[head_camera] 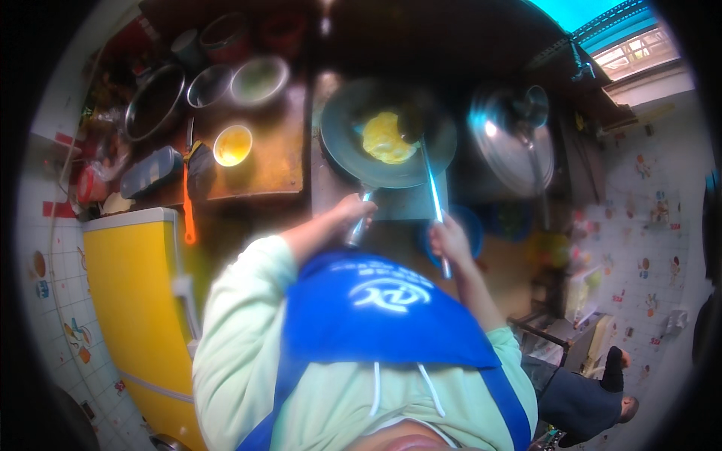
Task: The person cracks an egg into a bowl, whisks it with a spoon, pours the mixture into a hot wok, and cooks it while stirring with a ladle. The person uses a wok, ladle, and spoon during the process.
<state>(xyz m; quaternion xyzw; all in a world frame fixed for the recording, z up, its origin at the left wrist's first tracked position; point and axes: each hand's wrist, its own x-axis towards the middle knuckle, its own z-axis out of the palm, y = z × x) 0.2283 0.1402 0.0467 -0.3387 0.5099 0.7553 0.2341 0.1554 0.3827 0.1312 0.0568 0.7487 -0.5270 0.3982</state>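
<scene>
My left hand (356, 211) is wrapped around the metal handle (356, 228) of a dark wok (350, 158). In the wok lies a yellow sheet of cooked egg (388, 137), pale and ruffled along its lower edge. My right hand (451, 237) grips the long shaft of a metal ladle (431, 177). The ladle's dark round head (410, 121) is down in the wok, at the right side of the egg and partly over it. Whether the head presses on the egg I cannot tell.
On the wooden counter (271, 169) to the left stand a bowl with yellow residue (233, 146), several metal bowls and an orange-handled knife (189, 208). A large metal lid (513, 141) lies right of the wok. A yellow refrigerator (135, 304) stands left; another person (586, 394) is behind at lower right.
</scene>
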